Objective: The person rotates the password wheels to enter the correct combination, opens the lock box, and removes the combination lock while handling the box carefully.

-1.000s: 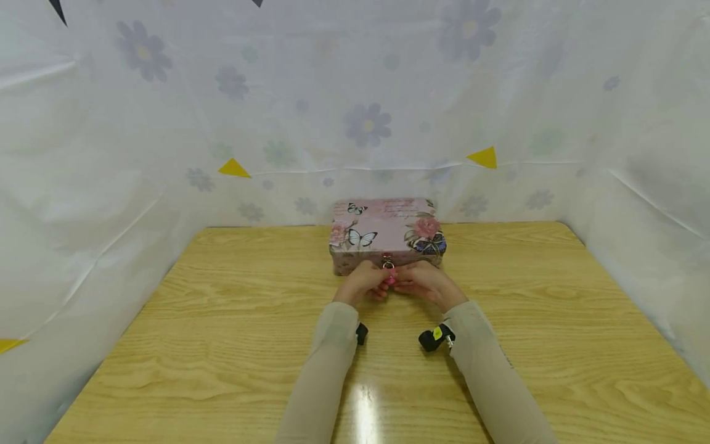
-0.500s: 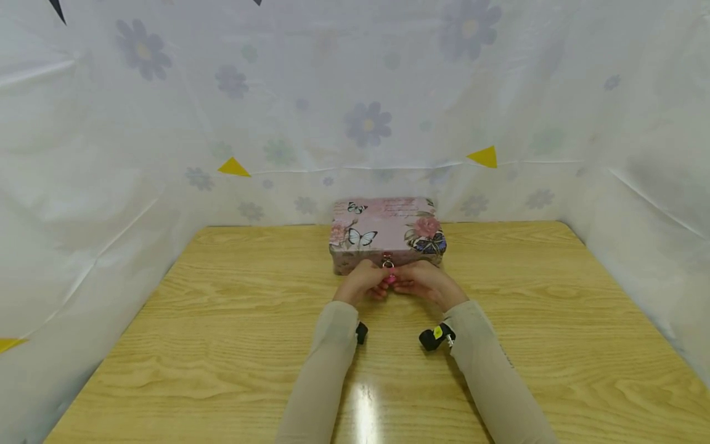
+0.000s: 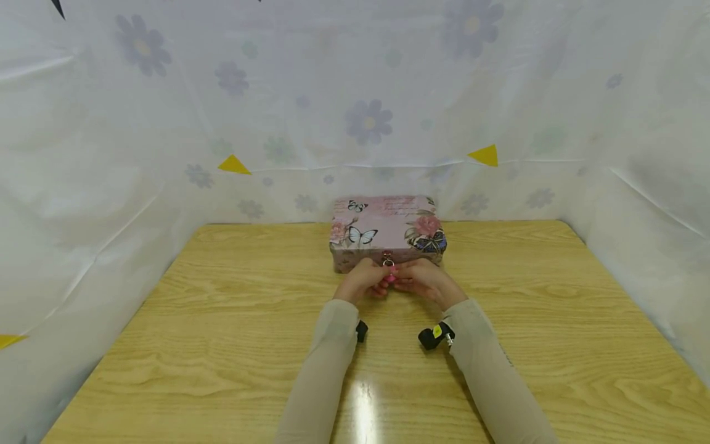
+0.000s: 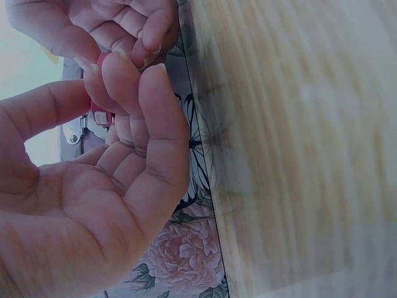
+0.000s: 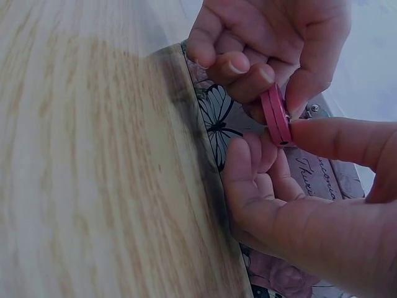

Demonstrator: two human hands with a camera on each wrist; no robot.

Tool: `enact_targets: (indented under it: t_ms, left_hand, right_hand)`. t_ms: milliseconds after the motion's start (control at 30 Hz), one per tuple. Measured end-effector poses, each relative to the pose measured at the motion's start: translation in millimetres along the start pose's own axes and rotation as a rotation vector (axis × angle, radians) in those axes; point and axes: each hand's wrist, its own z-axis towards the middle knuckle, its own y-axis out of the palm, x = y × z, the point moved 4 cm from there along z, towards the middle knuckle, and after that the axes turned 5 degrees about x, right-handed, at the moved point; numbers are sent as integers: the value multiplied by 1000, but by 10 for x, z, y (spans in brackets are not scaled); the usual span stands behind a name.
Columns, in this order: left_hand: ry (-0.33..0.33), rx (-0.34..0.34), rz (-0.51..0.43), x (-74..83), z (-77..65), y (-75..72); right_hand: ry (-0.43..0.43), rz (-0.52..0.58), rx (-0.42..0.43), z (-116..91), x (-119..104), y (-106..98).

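A pink box [image 3: 383,222] with butterflies and roses printed on it stands at the back of the table, its lid down. From the latch [image 3: 387,254] at its front hangs a pink padlock [image 3: 391,276] with a silver shackle. My left hand [image 3: 359,280] pinches the padlock from the left. On the other side my right hand [image 3: 429,282] holds it between thumb and fingers. The right wrist view shows the padlock's pink edge [image 5: 276,115] between both hands' fingertips. In the left wrist view the fingers cover most of it. Whether a key is in it I cannot tell.
The wooden table [image 3: 233,320] reaches from the box toward the person. A pale flower-printed sheet [image 3: 299,123] hangs close behind the box and along both sides. Black wrist straps [image 3: 435,338] show below the sleeves.
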Motion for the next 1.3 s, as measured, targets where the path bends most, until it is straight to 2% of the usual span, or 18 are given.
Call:
enact_targets:
  t_ms: [200,433,667,1167,1300]
  left_hand:
    - [5,-3,-6,-1,-2,-8]
    - [-3,3,-4,4,-3,-7]
    - [-15,3,5,11,-10,1]
    - [-11,-7,-8,20,-6,0]
    - [-12,-6,-6,16,-8,2]
  right_hand:
    - [33,33,25,1,12,-29]
    - [39,-13,-16,9,19,-32]
    - [33,-48,-12,-5,6,-28]
    - [32,-8,23,11,2,-48]
    - [44,-4,6,8,6,-54]
